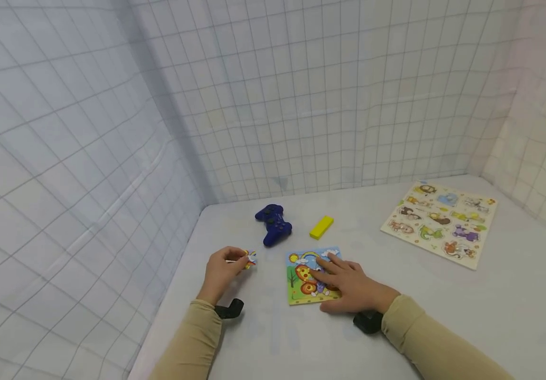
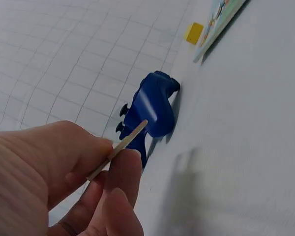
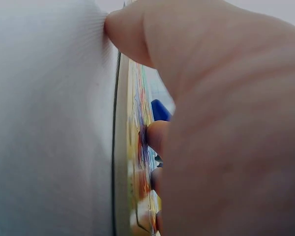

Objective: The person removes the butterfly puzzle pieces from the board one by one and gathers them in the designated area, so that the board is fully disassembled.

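My left hand (image 1: 224,272) pinches a thin, colourful puzzle piece (image 1: 251,258) between thumb and fingers, to the left of the butterfly puzzle board. In the left wrist view the piece (image 2: 119,149) shows edge-on, in front of a blue game controller (image 2: 155,103). My right hand (image 1: 349,287) lies spread over the right part of the butterfly puzzle board (image 1: 294,290), its fingers resting on the picture and hiding part of the butterfly. From the right wrist, the board's edge (image 3: 120,147) is seen side-on, with the thumb on the table beside it.
Behind the board a yellow block (image 1: 322,227) lies on the white table (image 1: 273,338), right of the game controller (image 1: 274,224). A larger animal puzzle board (image 1: 436,224) lies at the far right. White gridded cloth walls (image 1: 292,105) stand around the table's back and sides.
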Demonstrator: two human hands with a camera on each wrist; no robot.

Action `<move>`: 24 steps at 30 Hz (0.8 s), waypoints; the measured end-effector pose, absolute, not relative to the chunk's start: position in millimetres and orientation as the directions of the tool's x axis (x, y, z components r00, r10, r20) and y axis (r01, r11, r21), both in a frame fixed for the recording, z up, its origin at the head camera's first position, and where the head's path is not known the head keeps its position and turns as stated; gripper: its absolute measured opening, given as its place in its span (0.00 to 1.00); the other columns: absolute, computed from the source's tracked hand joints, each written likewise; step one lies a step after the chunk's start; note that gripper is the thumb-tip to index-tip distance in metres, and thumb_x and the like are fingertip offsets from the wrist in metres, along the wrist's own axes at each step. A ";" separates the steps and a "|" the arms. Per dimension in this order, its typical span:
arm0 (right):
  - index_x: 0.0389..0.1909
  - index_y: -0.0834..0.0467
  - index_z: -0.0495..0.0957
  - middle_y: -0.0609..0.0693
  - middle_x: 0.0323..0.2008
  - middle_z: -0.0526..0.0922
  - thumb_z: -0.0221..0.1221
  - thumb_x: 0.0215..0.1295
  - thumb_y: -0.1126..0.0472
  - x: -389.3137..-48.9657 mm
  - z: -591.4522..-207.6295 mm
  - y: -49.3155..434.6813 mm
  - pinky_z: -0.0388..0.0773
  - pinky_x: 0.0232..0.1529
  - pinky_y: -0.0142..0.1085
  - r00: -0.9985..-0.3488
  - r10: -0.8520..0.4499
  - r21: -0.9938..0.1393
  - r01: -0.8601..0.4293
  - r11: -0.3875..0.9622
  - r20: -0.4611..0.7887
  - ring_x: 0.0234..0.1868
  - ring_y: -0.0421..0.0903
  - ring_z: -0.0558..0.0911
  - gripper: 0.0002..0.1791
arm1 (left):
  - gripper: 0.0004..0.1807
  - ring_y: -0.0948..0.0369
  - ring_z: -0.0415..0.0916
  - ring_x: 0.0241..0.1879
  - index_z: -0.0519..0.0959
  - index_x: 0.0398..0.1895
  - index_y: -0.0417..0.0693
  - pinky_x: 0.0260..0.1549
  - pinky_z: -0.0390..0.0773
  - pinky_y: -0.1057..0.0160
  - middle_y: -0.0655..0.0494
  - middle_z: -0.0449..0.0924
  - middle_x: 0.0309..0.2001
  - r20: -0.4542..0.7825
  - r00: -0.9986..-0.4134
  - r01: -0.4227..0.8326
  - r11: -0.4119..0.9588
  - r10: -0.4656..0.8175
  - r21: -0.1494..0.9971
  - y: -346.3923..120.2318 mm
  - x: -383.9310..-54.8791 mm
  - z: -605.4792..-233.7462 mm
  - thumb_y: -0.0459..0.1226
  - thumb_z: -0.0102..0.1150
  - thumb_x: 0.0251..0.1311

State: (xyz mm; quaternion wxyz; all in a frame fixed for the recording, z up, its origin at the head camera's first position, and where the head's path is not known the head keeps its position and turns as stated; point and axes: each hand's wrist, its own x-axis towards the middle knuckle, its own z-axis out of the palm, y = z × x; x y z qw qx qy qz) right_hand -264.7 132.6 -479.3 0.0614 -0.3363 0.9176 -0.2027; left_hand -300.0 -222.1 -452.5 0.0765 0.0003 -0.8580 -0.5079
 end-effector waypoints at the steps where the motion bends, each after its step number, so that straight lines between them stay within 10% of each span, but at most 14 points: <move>1: 0.80 0.41 0.60 0.50 0.83 0.50 0.57 0.64 0.27 -264.9 -479.0 133.1 0.52 0.70 0.66 -0.766 -0.642 -0.411 -0.594 0.691 0.027 0.83 0.59 0.43 0.46 | 0.09 0.60 0.83 0.35 0.86 0.42 0.44 0.33 0.81 0.65 0.48 0.86 0.41 0.134 -0.988 0.074 0.513 -0.082 0.856 -225.2 -299.9 -451.8 0.37 0.71 0.61; 24: 0.79 0.42 0.62 0.52 0.82 0.52 0.57 0.69 0.32 -262.4 -477.0 134.7 0.52 0.70 0.65 -0.759 -0.650 -0.431 -0.600 0.674 0.042 0.83 0.61 0.45 0.41 | 0.09 0.59 0.79 0.33 0.84 0.38 0.50 0.31 0.74 0.62 0.53 0.87 0.37 0.125 -0.989 0.011 0.803 -0.080 0.596 -239.3 -300.5 -457.2 0.40 0.72 0.56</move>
